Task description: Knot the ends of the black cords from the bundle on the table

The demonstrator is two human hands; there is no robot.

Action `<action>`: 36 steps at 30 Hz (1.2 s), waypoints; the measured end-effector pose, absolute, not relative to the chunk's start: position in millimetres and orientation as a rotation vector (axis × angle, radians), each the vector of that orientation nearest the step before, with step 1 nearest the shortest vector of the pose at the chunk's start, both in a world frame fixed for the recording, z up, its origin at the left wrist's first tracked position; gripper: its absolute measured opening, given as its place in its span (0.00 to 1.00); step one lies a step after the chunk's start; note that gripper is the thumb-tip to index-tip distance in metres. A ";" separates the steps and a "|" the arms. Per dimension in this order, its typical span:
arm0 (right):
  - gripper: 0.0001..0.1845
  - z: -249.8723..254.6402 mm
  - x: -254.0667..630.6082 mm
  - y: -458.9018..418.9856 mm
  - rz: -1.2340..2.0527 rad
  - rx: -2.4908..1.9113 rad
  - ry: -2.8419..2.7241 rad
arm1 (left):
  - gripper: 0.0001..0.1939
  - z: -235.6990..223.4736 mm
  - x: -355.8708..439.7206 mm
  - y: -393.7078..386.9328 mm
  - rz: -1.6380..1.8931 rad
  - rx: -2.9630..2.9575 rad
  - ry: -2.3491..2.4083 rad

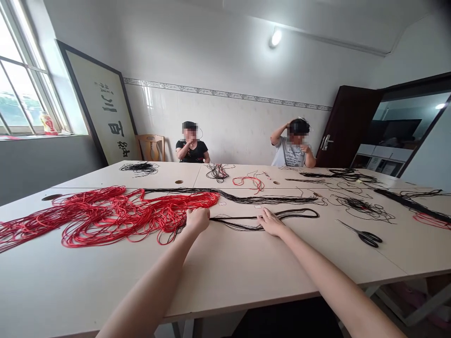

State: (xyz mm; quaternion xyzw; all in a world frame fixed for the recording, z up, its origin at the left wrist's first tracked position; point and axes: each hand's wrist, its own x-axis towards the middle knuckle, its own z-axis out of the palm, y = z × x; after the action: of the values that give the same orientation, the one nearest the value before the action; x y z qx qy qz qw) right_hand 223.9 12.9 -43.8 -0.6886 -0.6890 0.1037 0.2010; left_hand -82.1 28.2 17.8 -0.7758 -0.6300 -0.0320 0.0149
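My left hand [198, 220] is closed around the left end of a bundle of black cords [234, 218], next to a big tangled heap of red cords [116, 216]. Flat over the same black bundle lies my right hand [271, 222], its fingers stretched out on the table. To the right of that hand the bundle bends round in a loop. Behind both hands runs a longer strand of black cords [246, 199]. A small white paper tag [222, 203] lies between that strand and my left hand.
Scissors with black handles [368, 238] lie at the right, near a loose black cord tangle [362, 206]. More cord bundles [139, 167] are spread along the far side. Two people sit across the white table [225, 272]; a dark door [348, 122] stands open behind.
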 end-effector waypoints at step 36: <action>0.10 115.4 205.2 -75.8 1.574 -0.983 -1.259 | 0.17 129.1 13.1 -44.1 -1.099 -3.602 -1.502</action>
State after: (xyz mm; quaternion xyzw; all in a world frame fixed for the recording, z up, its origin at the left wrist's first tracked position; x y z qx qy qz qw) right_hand 205.2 -75.8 115.4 -0.3948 -0.5057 0.6322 0.4344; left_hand 13.1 -44.1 129.1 -0.7974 -0.3325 -0.2434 -0.4408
